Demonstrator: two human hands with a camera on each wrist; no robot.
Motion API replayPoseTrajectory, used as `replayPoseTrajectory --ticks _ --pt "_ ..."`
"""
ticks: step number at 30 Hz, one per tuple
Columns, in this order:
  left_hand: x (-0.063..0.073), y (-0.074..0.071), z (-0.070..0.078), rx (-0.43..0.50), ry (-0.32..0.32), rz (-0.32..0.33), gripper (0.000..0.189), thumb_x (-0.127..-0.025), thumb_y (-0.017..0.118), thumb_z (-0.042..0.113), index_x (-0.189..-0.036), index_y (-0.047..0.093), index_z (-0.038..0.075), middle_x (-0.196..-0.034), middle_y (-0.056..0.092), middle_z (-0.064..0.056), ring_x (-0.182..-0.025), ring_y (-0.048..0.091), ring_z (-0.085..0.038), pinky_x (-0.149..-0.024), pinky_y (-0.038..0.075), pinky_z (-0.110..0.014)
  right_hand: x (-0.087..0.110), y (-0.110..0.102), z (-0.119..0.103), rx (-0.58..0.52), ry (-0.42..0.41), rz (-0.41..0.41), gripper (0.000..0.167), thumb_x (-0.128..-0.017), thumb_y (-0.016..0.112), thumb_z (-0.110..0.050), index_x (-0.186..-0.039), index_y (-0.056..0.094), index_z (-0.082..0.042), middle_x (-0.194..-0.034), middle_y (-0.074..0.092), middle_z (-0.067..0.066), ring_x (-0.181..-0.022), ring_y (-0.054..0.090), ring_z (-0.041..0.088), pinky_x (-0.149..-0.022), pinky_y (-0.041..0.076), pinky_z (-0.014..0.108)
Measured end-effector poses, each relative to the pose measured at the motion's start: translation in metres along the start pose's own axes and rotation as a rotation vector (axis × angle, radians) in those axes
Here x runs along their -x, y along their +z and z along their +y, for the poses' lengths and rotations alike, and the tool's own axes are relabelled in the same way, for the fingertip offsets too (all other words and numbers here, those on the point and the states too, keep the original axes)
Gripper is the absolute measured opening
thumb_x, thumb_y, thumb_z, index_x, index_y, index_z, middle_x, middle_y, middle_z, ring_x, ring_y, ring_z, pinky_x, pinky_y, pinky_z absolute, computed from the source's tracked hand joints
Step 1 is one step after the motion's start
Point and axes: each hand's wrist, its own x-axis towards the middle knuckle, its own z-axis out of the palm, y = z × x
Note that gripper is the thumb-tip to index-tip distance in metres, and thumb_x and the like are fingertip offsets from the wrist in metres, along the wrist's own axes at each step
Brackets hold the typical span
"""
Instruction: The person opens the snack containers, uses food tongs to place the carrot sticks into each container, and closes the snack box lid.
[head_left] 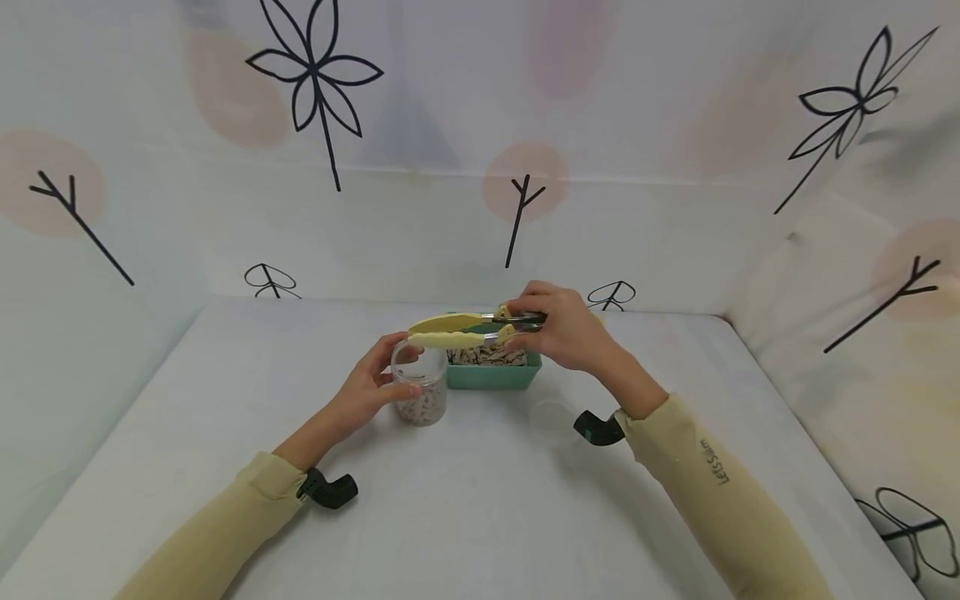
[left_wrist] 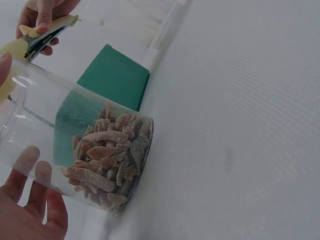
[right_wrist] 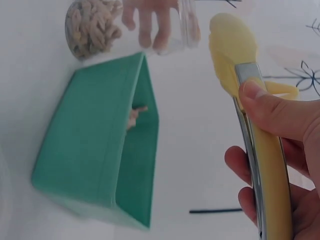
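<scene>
- One jar [head_left: 422, 406] gripped in the left hand [head_left: 372, 377], right beside the green tub [head_left: 491, 380]; right hand [head_left: 572, 331] holds tongs [head_left: 452, 340] at the jar's mouth.
- Probably mid-transfer; next move wants that jar kept steady imo.

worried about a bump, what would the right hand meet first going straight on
Likely its tongs would meet the left hand, holding the jar, first; depth there is unclear.
</scene>
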Motion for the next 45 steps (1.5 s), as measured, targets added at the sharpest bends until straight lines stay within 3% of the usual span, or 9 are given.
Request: replayPoseTrajectory --ticks 8,17,26,30,37,45 --pt "0.000 0.000 -0.001 0.015 0.023 -0.012 0.071 -0.089 0.074 0.009 -0.149 0.036 0.011 -0.145 0.049 -0.017 -0.137 0.041 -0.030 -0.104 0.034 -0.056 0.013 -0.015 0.024 0.095 0.135 -0.021 0.054 -0.075 0.089 -0.019 -0.122 0.069 -0.001 -0.105 0.059 0.004 -0.091 0.060 0.022 -0.075 0.052 0.036" --pt "0.001 0.000 -0.002 0.026 0.034 -0.016 0.072 -0.089 0.074 0.008 -0.150 0.035 0.010 -0.146 0.048 -0.018 -0.137 0.041 -0.031 -0.104 0.034 -0.057 0.021 -0.020 0.046 0.233 0.257 -0.206 0.074 -0.073 0.090 -0.024 -0.135 0.059 0.001 -0.112 0.058 0.009 -0.096 0.063 0.025 -0.077 0.051 0.041" --pt "0.001 0.000 -0.001 0.021 0.026 -0.010 0.071 -0.090 0.074 0.008 -0.149 0.035 0.010 -0.146 0.047 -0.021 -0.138 0.040 -0.031 -0.104 0.033 -0.057 0.000 -0.016 0.043 0.364 0.230 -0.340 0.073 -0.073 0.090 -0.031 -0.133 0.062 -0.002 -0.113 0.057 0.007 -0.089 0.059 0.020 -0.072 0.049 0.039" --pt "0.001 0.000 -0.002 0.017 0.025 -0.011 0.070 -0.090 0.074 0.008 -0.149 0.036 0.011 -0.146 0.047 -0.021 -0.138 0.041 -0.031 -0.104 0.034 -0.056 -0.009 -0.010 0.041 0.359 0.219 -0.393 0.073 -0.075 0.089 -0.032 -0.135 0.061 -0.002 -0.113 0.058 0.009 -0.087 0.058 0.020 -0.072 0.049 0.038" --pt "0.001 0.000 -0.002 0.038 0.033 -0.005 0.071 -0.089 0.074 0.006 -0.149 0.036 0.009 -0.145 0.048 -0.019 -0.136 0.041 -0.032 -0.102 0.036 -0.054 -0.012 -0.002 0.043 0.341 0.219 -0.365 0.066 -0.076 0.088 -0.029 -0.132 0.064 -0.003 -0.110 0.060 0.007 -0.088 0.058 0.020 -0.074 0.049 0.038" --pt "0.000 0.000 -0.001 0.033 0.035 -0.019 0.072 -0.089 0.074 0.008 -0.150 0.034 0.007 -0.145 0.047 -0.020 -0.136 0.041 -0.033 -0.103 0.036 -0.056 0.002 -0.001 0.048 0.279 0.201 -0.256 0.046 -0.077 0.088 -0.022 -0.117 0.073 -0.004 -0.101 0.064 0.003 -0.085 0.061 0.019 -0.072 0.051 0.037"
